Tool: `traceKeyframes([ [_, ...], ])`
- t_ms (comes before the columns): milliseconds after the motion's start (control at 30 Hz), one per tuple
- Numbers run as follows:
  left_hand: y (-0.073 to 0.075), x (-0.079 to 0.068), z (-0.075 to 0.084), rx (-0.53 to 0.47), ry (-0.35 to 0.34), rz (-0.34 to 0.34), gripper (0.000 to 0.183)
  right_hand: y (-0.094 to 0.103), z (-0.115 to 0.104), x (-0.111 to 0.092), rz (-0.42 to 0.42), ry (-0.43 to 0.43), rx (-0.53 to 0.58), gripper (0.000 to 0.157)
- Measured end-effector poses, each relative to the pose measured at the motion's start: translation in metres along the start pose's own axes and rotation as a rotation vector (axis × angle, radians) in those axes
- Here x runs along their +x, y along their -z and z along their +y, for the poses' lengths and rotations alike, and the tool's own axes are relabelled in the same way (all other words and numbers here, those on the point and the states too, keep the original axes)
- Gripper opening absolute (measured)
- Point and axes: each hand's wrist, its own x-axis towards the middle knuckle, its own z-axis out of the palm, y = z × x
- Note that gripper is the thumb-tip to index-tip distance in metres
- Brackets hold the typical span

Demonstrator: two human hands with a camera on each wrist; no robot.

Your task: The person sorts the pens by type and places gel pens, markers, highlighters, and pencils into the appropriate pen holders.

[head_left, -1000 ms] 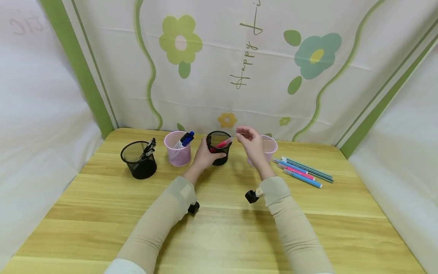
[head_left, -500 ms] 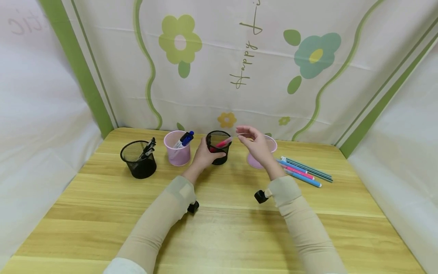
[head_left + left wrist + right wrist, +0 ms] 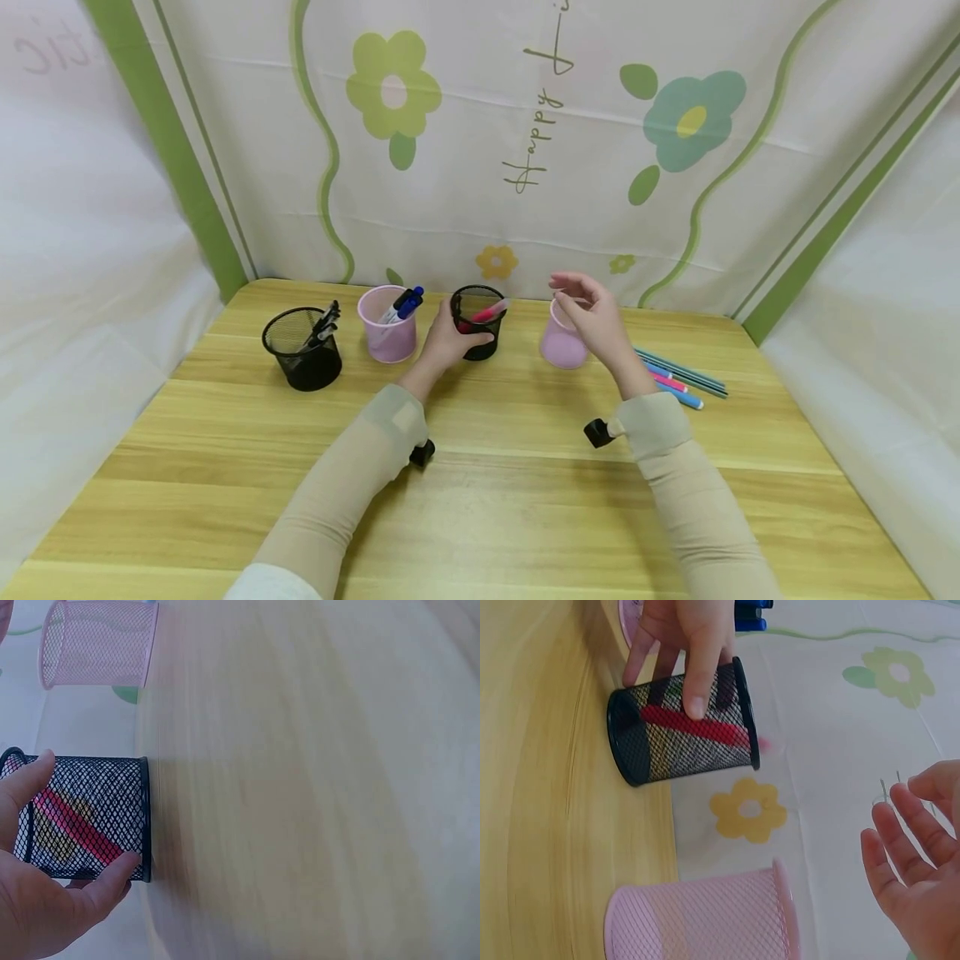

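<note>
The right hand (image 3: 598, 321) had just drawn away to the right from the rim of the black mesh cup (image 3: 482, 351), and its wrist view showed the fingers loosely spread, bent a little and holding nothing. The red marker (image 3: 489, 313) was in that cup, leaning, with its pale end poking over the rim, so putting it in looked finished, I judged.

The left hand (image 3: 446, 340) had not shifted: its fingers were curled round the black mesh cup, thumb on the near side, steadying it upright on the far part of the tabletop (image 3: 480, 517).

The move brought the right hand above the right-hand pink cup (image 3: 563, 350), hiding part of its rim from the head camera but apart from it. The forearm now covered more of the loose blue and pink markers (image 3: 678, 394) and the teal pencils (image 3: 686, 372) lying farther right. With those still on the tabletop, the sorting seemed only partly done, and the right hand appeared free for another piece.
</note>
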Motion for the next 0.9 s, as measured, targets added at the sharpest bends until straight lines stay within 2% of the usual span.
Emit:
traceKeyframes([
  [333,0.000,-0.001,0.000,0.002,0.006,-0.001,0.097,0.028,0.007,-0.012,0.084,0.034,-0.054,0.030],
  [633,0.000,0.001,-0.002,0.016,0.007,-0.003,0.098,0.063,0.021,-0.027,0.124,-0.001,-0.174,0.033],
  [767,0.000,0.002,-0.002,0.032,0.009,-0.002,0.099,0.080,0.026,-0.034,0.093,-0.048,-0.239,0.035],
  [900,0.000,0.003,-0.003,0.040,0.020,-0.005,0.100,0.093,0.032,-0.041,0.000,-0.111,-0.372,0.036],
])
